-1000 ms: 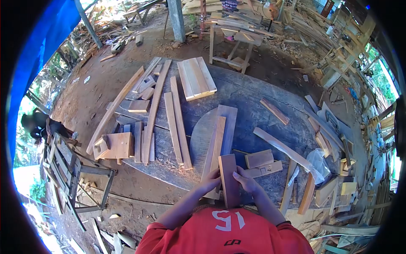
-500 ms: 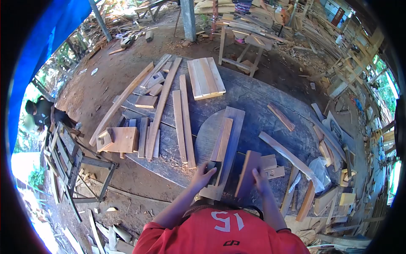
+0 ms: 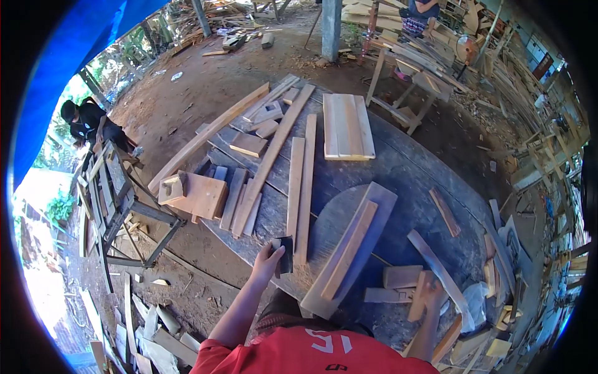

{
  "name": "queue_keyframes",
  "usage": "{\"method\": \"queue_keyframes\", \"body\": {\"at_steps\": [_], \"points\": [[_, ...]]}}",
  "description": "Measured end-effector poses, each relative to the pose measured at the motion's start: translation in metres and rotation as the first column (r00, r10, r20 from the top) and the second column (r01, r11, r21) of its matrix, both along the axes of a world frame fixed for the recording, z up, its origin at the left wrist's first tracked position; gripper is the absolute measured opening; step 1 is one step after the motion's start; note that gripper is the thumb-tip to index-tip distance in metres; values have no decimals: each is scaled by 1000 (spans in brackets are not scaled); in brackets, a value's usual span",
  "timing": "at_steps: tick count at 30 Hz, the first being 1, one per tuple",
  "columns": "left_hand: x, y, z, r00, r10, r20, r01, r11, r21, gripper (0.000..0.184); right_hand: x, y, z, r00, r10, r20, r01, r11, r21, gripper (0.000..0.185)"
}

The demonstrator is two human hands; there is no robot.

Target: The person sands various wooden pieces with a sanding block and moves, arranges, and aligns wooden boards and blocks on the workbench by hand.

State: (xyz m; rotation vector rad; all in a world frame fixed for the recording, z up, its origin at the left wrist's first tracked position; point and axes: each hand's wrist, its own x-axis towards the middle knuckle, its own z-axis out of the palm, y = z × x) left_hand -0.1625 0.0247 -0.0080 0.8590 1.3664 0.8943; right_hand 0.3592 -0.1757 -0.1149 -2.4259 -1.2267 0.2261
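My left hand (image 3: 266, 265) grips a dark flat piece (image 3: 286, 255), thin and roughly rectangular, just left of the table's round inlay. Over at the right, my right hand (image 3: 431, 298) is closed around a short brown wooden block (image 3: 419, 295), beside two other wooden blocks (image 3: 402, 277). Between my hands a wide board (image 3: 381, 209) lies at a slant, with a narrow wooden strip (image 3: 350, 249) on top of it. Two long thin strips (image 3: 295, 187) lie just beyond my left hand.
A panel of joined planks (image 3: 347, 126) lies at the far side of the dark table (image 3: 405, 156). A wooden box-like piece (image 3: 198, 194) and long strips sit on the left. A clear plastic bag (image 3: 477, 302) is at right. One person (image 3: 93, 121) is at left, another (image 3: 423, 11) behind.
My left hand has moved left off the wide board with the dark piece. My right hand has carried the block rightward. The view has turned left, and the board and strip now slant more.
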Motion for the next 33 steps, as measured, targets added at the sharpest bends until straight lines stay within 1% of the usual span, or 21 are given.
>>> {"method": "queue_keyframes", "body": {"at_steps": [1,3,4,5,7,8,9,10,11,12,13,14,16,18,21,24,26,28,30,32,33], "points": [[-6,8,-3,1000,3,5,-3,1000,1,26,-1,17,2,1000,3,5,-3,1000,1,30],[-20,29,-12,998,63,21,-64,997,31,24,-10,72,29,885,88,456,-228,938,261,34],[-27,42,-12,998,56,22,-56,998,26,24,-41,114,68,978,45,204,-101,957,274,36],[-34,55,-7,998,31,48,-31,1000,3,25,-77,163,101,998,-16,-65,32,967,254,38],[-52,86,-3,995,-12,102,18,998,-59,30,-123,250,122,997,68,-33,-58,969,238,38],[-58,103,-7,999,-37,25,36,998,45,34,-147,296,115,990,136,-37,-114,927,357,37],[-69,123,-10,996,-87,34,86,996,14,35,-183,343,129,980,194,-49,-166,923,349,36],[-82,140,-13,990,-134,45,136,990,-27,37,-205,390,123,950,309,-51,-265,881,392,36],[-95,156,-15,987,-151,46,153,988,-36,37,-216,443,91,934,352,-65,-297,863,408,37],[-106,173,-17,983,-183,-14,182,983,-37,39,-257,483,119,914,395,92,-404,863,304,38],[-116,189,-19,975,-209,-72,207,978,-38,42,-273,532,100,894,430,126,-448,843,299,38],[-123,202,-22,974,-215,-66,213,976,-41,42,-297,577,90,922,380,79,-388,896,216,43],[-140,225,-30,993,-83,84,75,993,87,47,-340,656,78,928,347,139,-366,918,154,50],[-159,243,-37,996,-87,20,87,996,19,50,-375,722,66,944,300,135,-312,947,75,57],[-168,255,-44,993,41,108,-43,999,16,52,-418,789,65,968,248,35,-248,969,-5,70],[-169,260,-39,985,64,162,-59,998,-33,51,-446,823,51,988,151,15,-148,983,-104,76],[-170,257,-52,973,27,231,-10,997,-75,49,-447,843,24,983,165,85,-152,978,-145,88],[-159,262,-34,947,75,311,-42,993,-112,33,-450,850,19,978,182,103,-166,975,-147,91],[-156,266,-33,948,83,306,-45,990,-131,32,-444,853,17,982,178,57,-170,977,-127,86],[-159,265,-34,963,96,252,-74,993,-96,34,-432,855,0,977,136,-162,-80,946,314,68],[-161,266,-34,963,87,254,-66,994,-91,34,-426,824,46,399,260,-879,-20,961,275,46]]}}
